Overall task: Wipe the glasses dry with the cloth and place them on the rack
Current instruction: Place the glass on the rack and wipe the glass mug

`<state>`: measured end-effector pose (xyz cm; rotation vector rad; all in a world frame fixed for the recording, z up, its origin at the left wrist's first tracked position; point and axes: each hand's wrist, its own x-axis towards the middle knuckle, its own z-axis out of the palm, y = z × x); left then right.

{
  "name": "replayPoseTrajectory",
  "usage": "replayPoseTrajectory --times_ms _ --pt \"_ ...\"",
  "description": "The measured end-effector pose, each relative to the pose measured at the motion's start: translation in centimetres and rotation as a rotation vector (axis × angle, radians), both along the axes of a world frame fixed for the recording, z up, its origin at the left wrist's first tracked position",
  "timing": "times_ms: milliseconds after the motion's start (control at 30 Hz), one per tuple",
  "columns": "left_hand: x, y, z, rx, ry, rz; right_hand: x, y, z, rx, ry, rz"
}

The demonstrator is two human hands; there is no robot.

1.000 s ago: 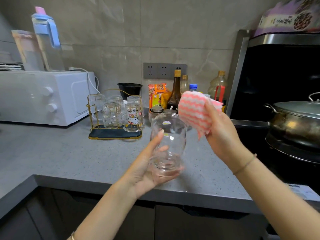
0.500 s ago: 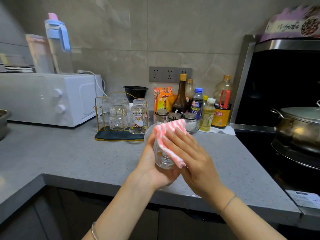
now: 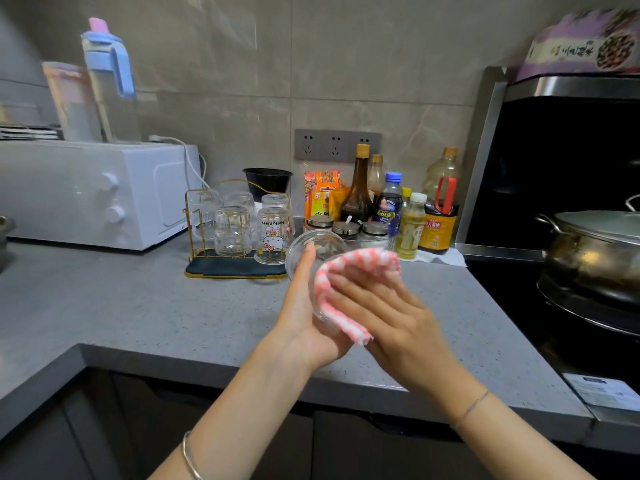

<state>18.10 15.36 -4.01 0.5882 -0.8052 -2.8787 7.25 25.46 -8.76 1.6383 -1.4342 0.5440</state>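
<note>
Tilting above the bench [image 3: 138, 317], a clear glass [image 3: 313, 245] sits cupped in the left hand [image 3: 304, 313]; the right hand [image 3: 388, 313] presses a pink-striped cloth [image 3: 349, 271] flat against its side.

A grey speckled desk [image 3: 104, 306] runs below beige marbled wall tiles [image 3: 214, 64]; dark cabinets [image 3: 104, 427] sit beneath the desk.

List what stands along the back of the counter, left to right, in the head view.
White microwave → gold glass rack → black bowl → orange snack packet → dark sauce bottle → red-handled oil bottle → steel pot.
</note>
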Motion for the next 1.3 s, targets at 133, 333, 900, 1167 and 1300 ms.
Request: replayPoseTrajectory --times_ms 133,333,900,1167,1300 --pt "0.0 -0.8 0.3 0.117 0.014 0.104 -0.5 0.9 -0.2 -0.025 0.004 -0.094" --pt "0.1 -0.9 0.3 -0.066 0.043 -0.03 0.4 0.1 -0.3 0.096 0.057 0.038" --pt "0.5 -3.1 -0.9 0.026 0.267 -0.042 -0.1 2.0 6.2 -0.286 -1.612 0.304" --pt "0.4 -2.6 -2.0 -0.554 0.216 0.143 -0.5 1.1 10.9 -0.252 -1.393 0.34" --pt "0.3 -2.0 -2.1 -0.871 0.212 0.224 0.8 -0.7 11.1 -0.061 -1.208 0.343"
